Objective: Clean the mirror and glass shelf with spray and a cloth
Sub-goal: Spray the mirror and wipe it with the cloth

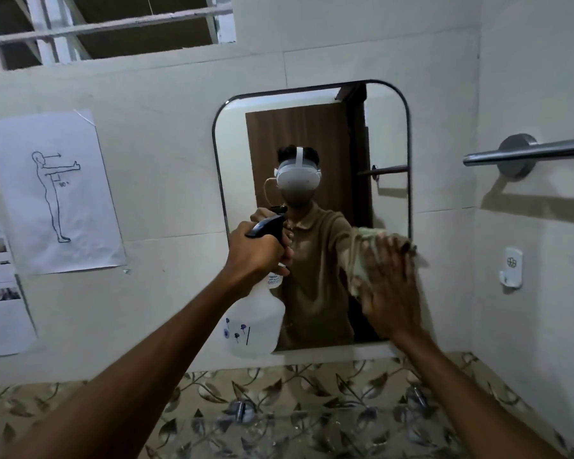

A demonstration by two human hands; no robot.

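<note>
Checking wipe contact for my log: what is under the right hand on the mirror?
A greenish cloth lies under the right hand, pressed flat to the mirror at its lower right. The hand covers most of the cloth and the glass beneath, so any streaks there cannot be seen.

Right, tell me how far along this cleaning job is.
Done: nothing clearly finished. In hand: the left hand holds the clear plastic spray bottle; the right hand presses a pale green cloth against the rounded wall mirror. Left: the glass shelf below, untouched.
</note>
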